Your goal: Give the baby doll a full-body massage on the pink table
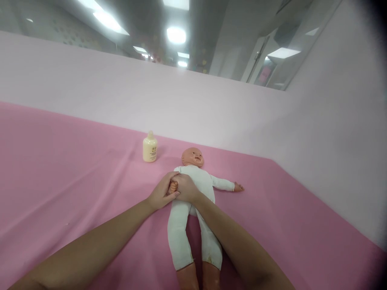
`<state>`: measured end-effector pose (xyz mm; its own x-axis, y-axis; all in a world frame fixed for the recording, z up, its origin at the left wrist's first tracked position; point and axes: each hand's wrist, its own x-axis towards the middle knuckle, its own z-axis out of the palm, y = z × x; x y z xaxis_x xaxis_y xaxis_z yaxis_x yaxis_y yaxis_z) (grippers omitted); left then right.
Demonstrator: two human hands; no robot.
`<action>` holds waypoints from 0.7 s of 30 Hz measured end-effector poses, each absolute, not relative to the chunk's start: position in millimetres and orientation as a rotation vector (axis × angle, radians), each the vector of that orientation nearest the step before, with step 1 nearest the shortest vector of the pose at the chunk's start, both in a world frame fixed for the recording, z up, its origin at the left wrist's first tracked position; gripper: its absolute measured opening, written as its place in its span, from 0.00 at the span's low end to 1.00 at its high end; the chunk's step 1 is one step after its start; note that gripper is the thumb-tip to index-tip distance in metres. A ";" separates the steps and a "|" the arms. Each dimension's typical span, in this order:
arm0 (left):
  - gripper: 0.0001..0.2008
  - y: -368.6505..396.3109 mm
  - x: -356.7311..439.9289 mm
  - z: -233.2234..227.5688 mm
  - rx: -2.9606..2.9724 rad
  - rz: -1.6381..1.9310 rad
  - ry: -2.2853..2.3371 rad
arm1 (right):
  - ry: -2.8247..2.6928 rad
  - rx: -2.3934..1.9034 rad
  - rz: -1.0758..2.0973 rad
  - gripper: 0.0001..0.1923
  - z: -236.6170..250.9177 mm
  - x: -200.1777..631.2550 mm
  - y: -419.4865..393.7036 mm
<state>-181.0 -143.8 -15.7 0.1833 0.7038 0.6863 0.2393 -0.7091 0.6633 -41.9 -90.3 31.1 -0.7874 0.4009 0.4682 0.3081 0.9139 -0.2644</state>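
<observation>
The left hand (163,192) and right hand (186,187) clasp one doll (202,179) by one fist (173,186) — it lies beneath the right hand, head pointing away, long axis near-to-far. One bottle (150,150) stands beyond the left.

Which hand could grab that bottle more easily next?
Probably the left hand: it is nearer the bottle, which stands on that side. The right hand is farther, its forearm crossing over the doll. Both hold the doll's hand.
</observation>
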 end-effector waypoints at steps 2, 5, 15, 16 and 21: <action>0.30 -143.8 -180.8 -15.8 2.059 1.551 0.880 | -2.515 -0.479 0.228 0.09 29.6 -41.2 -89.1; 0.33 -143.7 -180.6 -16.6 2.037 1.566 0.869 | -2.474 -0.425 0.206 0.07 28.1 -39.7 -87.4; 0.44 -141.4 -184.3 -21.2 1.843 1.547 0.955 | -2.383 -0.202 0.430 0.14 38.4 -38.7 -95.7; 0.45 -141.3 -184.5 -21.3 1.834 1.539 0.963 | -2.383 -0.185 0.442 0.14 38.8 -38.7 -96.3; 0.48 -142.7 -183.4 -18.2 1.827 1.500 0.846 | -2.422 -0.260 0.412 0.04 38.6 -38.2 -98.0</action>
<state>-183.4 -142.7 -18.2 0.1494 0.7955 0.5873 0.0904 -0.6025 0.7930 -38.2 -98.0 38.6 -0.7632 0.2880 0.5784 0.0803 0.9305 -0.3573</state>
